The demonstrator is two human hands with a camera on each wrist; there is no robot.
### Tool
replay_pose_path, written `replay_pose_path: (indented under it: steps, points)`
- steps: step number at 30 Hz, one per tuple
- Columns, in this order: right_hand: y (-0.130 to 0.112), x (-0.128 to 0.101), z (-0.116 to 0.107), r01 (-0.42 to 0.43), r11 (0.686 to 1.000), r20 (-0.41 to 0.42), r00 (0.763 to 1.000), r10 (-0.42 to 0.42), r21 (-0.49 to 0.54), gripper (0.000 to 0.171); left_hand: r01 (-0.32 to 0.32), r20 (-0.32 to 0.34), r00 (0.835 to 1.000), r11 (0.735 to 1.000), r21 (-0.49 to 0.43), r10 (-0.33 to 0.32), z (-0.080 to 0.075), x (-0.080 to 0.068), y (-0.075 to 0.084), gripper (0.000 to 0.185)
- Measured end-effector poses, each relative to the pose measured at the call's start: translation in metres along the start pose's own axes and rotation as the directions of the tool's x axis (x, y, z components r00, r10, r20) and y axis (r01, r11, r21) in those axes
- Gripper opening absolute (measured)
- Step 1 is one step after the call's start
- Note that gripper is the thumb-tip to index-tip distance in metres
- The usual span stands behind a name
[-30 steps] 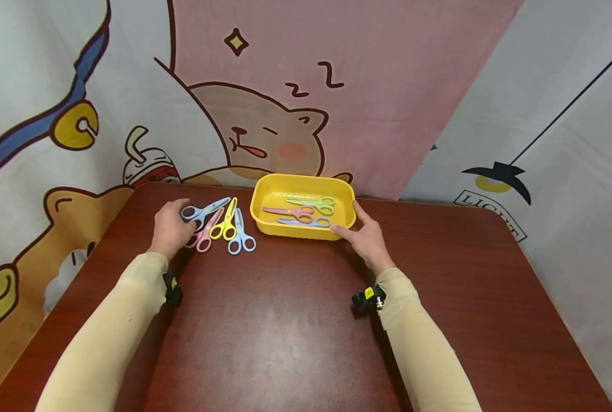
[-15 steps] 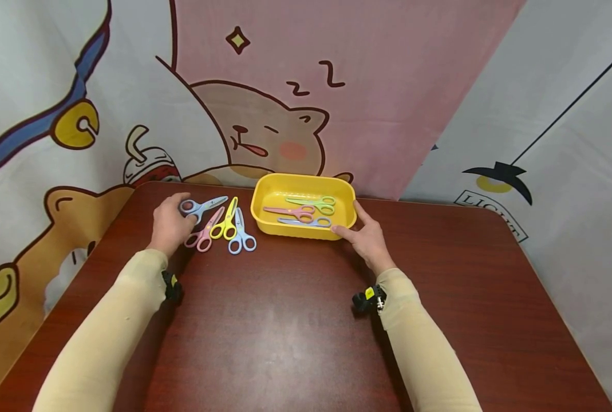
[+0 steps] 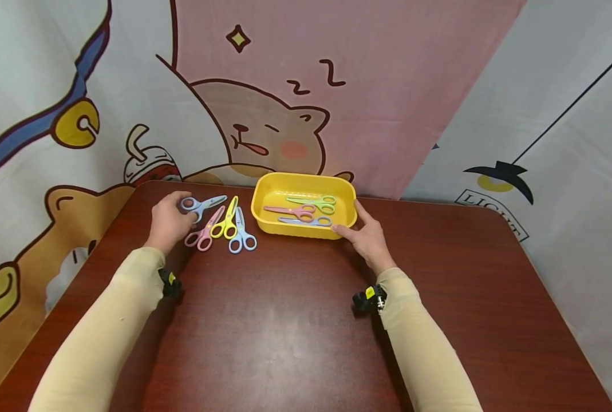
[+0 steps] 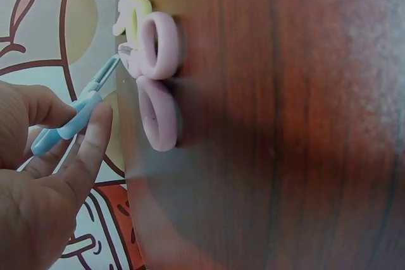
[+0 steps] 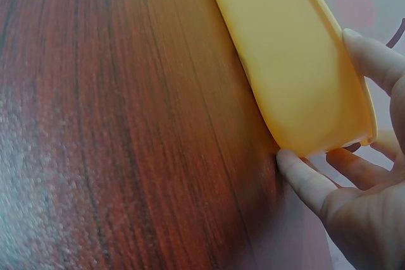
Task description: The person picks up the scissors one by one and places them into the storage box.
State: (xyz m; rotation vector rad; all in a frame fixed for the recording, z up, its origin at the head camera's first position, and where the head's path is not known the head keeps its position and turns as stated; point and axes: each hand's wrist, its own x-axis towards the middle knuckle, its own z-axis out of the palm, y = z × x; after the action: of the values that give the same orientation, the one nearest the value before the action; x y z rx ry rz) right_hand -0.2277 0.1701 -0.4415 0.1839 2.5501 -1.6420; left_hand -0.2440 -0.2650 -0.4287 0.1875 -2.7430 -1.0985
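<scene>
My left hand [image 3: 169, 222] pinches the handles of a pair of blue scissors [image 3: 198, 204] and holds them just above the table; the left wrist view shows the blue scissors [image 4: 73, 118] between thumb and fingers. Pink scissors [image 3: 203, 231], yellow scissors [image 3: 225, 222] and light-blue scissors [image 3: 241, 236] lie on the table beside that hand. My right hand [image 3: 364, 234] grips the right front corner of the yellow tray [image 3: 272, 220], thumb low on its wall and fingers at the rim [image 5: 304, 80]. Green, pink and blue scissors lie inside the tray.
The dark wooden table [image 3: 295, 320] stretches wide in front of my arms. A cartoon-printed cloth backdrop [image 3: 264, 103] hangs close behind the tray and the table's far edge.
My left hand has lifted the blue scissors off the pile and drawn them slightly back and left. The right hand and tray have stayed put.
</scene>
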Motion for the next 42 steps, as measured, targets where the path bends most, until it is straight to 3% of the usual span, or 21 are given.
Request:
replay_pose_path:
  steps: [7,21,42]
  points:
    - [-0.001,0.0,0.0,-0.007,1.0,0.002,1.0,0.007,0.014,0.096,0.011,0.034,0.999,0.999,-0.038,-0.01,-0.004,-0.003,0.003,0.048]
    - [0.0,0.0,0.0,0.003,0.999,0.012,1.0,-0.003,0.041,0.097,-0.007,0.032,0.999,0.998,-0.06,0.009,-0.009,-0.008,0.005,0.049]
    - [0.0,0.001,0.0,0.002,1.0,0.006,1.0,-0.002,0.003,0.097,-0.096,0.039,0.994,0.989,-0.114,0.101,-0.014,-0.01,0.019,0.049]
